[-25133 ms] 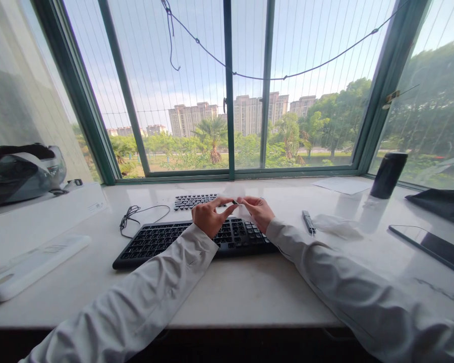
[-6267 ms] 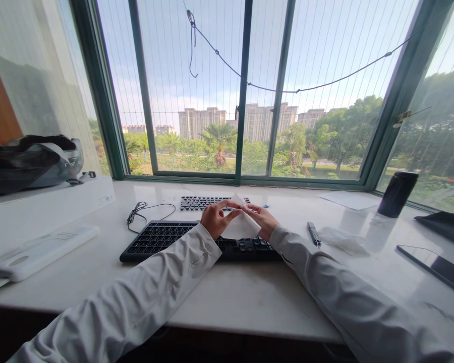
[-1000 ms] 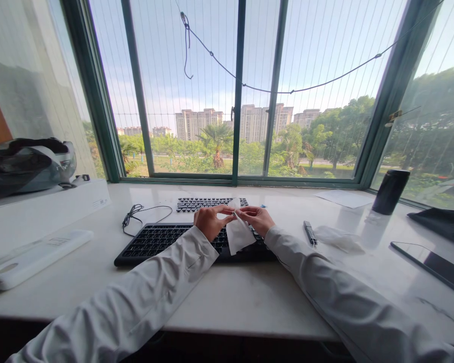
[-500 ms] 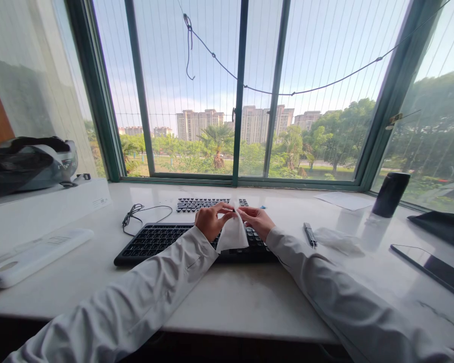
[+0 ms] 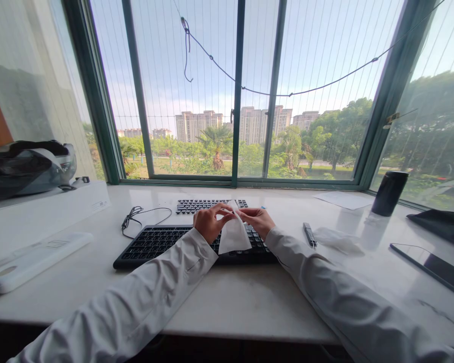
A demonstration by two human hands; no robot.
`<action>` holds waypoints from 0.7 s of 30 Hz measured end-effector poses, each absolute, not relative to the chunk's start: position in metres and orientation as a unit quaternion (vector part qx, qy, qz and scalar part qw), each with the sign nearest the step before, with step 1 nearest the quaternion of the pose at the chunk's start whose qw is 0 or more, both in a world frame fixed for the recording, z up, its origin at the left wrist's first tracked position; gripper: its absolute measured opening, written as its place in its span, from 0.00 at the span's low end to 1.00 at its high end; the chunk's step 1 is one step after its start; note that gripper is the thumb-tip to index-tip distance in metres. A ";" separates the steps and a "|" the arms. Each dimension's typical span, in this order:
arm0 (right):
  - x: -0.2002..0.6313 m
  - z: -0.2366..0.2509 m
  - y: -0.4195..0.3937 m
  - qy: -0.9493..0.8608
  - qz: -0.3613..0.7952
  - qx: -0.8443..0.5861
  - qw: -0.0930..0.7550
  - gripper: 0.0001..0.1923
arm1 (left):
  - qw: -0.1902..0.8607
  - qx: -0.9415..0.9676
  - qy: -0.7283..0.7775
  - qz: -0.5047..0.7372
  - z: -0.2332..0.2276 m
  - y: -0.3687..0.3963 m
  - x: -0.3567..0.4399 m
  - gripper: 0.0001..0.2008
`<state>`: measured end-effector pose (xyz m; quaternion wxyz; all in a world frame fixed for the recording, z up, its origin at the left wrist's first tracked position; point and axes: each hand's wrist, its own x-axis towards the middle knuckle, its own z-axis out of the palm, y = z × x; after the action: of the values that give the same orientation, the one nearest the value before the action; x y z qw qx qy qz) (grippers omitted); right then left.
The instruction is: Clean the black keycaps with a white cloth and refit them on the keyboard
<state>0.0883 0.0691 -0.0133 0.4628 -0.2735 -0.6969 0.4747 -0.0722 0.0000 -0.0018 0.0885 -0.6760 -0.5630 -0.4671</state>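
My left hand [image 5: 209,222] and my right hand [image 5: 258,219] meet above a black keyboard [image 5: 162,244] and both pinch the top of a white wipe [image 5: 233,235]. The wipe hangs down from the fingertips over the keys. What the fingers pinch inside the wipe is hidden. A row of loose black keycaps [image 5: 200,205] lies on the counter just behind the hands. Both arms wear white sleeves.
A black cable [image 5: 134,218] coils left of the keyboard. A white box [image 5: 38,214], a white case [image 5: 26,259] and a dark bag [image 5: 22,169] sit left. To the right lie a black tool [image 5: 309,234], crumpled wrapper [image 5: 338,239], paper sheet [image 5: 344,199], black cup [image 5: 389,192] and tablet [image 5: 431,263].
Both hands have stayed above the keyboard with the wipe. The wipe's hanging part has shifted slightly between the fingers; a second ago it hung more to the right.
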 end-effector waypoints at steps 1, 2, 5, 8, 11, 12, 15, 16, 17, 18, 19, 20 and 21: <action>0.088 -0.014 0.069 -0.692 0.476 -0.272 0.469 0.22 | 0.088 -0.675 -0.564 -0.468 -0.002 0.000 -0.072 0.14; 0.088 -0.014 0.070 -0.687 0.478 -0.272 0.475 0.21 | 0.087 -0.675 -0.564 -0.468 -0.001 0.000 -0.072 0.15; 0.088 -0.014 0.070 -0.673 0.482 -0.272 0.490 0.19 | 0.083 -0.678 -0.562 -0.466 -0.002 0.000 -0.072 0.16; 0.087 -0.012 0.069 -0.660 0.488 -0.275 0.501 0.19 | 0.082 -0.685 -0.556 -0.464 -0.002 0.001 -0.072 0.17; 0.087 -0.010 0.066 -0.651 0.491 -0.278 0.508 0.18 | 0.095 -0.680 -0.559 -0.464 -0.003 0.002 -0.072 0.17; 0.087 -0.010 0.066 -0.651 0.490 -0.279 0.509 0.18 | 0.101 -0.676 -0.562 -0.466 -0.003 0.002 -0.073 0.17; 0.087 -0.010 0.065 -0.657 0.482 -0.279 0.508 0.18 | 0.110 -0.669 -0.563 -0.473 -0.002 0.001 -0.073 0.16; 0.087 -0.010 0.065 -0.660 0.480 -0.279 0.507 0.18 | 0.110 -0.670 -0.560 -0.475 -0.002 0.001 -0.073 0.15; 0.087 -0.010 0.065 -0.663 0.477 -0.278 0.505 0.18 | 0.108 -0.673 -0.555 -0.476 -0.002 0.001 -0.073 0.15; 0.087 -0.010 0.066 -0.665 0.476 -0.279 0.504 0.19 | 0.106 -0.677 -0.551 -0.477 -0.002 0.001 -0.073 0.15; 0.087 -0.010 0.066 -0.667 0.473 -0.280 0.503 0.19 | 0.102 -0.680 -0.545 -0.479 -0.002 0.002 -0.073 0.15; 0.087 -0.010 0.066 -0.667 0.471 -0.282 0.503 0.19 | 0.098 -0.684 -0.540 -0.480 -0.003 0.002 -0.073 0.14; 0.087 -0.010 0.067 -0.668 0.469 -0.285 0.503 0.19 | 0.094 -0.689 -0.535 -0.480 -0.003 0.002 -0.073 0.14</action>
<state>0.0875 0.0666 -0.0100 0.5035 -0.2849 -0.6676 0.4687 -0.0733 0.0021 -0.0029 0.0938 -0.6886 -0.5353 -0.4801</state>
